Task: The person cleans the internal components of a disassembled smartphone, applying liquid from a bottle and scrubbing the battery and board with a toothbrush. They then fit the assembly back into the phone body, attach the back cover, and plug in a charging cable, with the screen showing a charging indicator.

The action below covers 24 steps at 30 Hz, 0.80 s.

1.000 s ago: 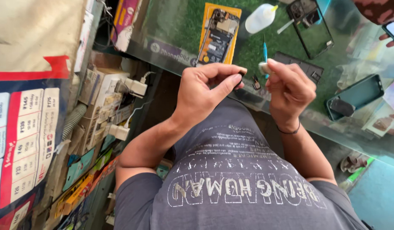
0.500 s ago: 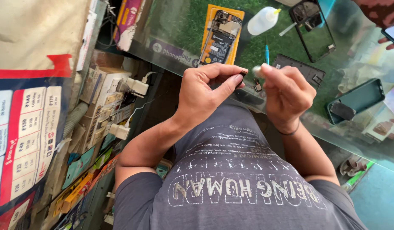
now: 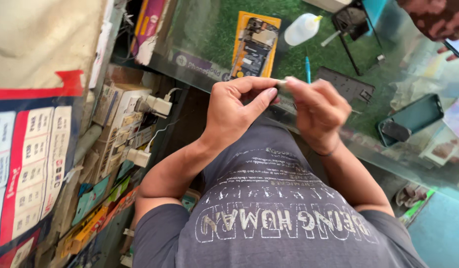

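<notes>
At far left, a wall of stacked small cardboard boxes [image 3: 115,129] w/ white plug-in chargers [image 3: 157,105] is seen beside a red, white and blue printed sheet [image 3: 31,154]. Next to it, at centre, the left hand [image 3: 234,111] is raised in front of the grey printed T-shirt [image 3: 269,213], its thumb and forefinger brought together on a tiny pale part [image 3: 280,83]; what the part is cannot be told, being mostly hidden. That part is held just above the near edge of the glass counter [image 3: 199,54], between both hands. The right hand [image 3: 316,111] is pressed against it from the other side, fingers curled and pinched shut on the same part; a thin blue-handled tool [image 3: 307,68] is seen rising just behind its fingertips, though whether it is gripped can't be told. Behind the hands, on green turf under the glass, an opened phone in an orange frame [image 3: 254,44] is laid flat, w/ a white plastic squeeze bottle [image 3: 301,29] near it. Further right, a black phone back panel [image 3: 346,84] and a dark teal phone case [image 3: 412,119] are laid well apart. At top right, another person's hand [image 3: 440,22] is partly in view.
</notes>
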Each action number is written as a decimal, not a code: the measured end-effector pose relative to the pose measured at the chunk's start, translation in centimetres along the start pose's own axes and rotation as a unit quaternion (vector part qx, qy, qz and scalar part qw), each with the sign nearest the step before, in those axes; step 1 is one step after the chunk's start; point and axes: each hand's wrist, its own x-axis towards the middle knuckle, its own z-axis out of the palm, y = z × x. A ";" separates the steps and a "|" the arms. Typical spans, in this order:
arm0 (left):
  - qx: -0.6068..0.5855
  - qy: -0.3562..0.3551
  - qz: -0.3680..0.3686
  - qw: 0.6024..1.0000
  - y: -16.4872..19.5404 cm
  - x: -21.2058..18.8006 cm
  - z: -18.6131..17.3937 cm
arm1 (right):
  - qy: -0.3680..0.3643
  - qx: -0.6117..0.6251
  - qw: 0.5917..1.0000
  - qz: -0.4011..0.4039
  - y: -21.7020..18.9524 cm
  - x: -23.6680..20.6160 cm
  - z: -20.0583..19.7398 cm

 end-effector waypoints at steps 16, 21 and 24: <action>-0.007 -0.016 -0.001 1.000 -0.7 0.3 -0.1 | 0.002 0.043 0.998 -0.039 -0.1 0.0 0.5; 0.009 -0.014 -0.011 1.000 -1.1 0.1 -0.1 | 0.046 0.023 0.998 -0.028 0.1 -0.2 0.4; -0.008 -0.018 -0.012 1.000 -1.1 0.1 -0.1 | 0.006 0.030 0.999 -0.041 0.2 -0.3 0.6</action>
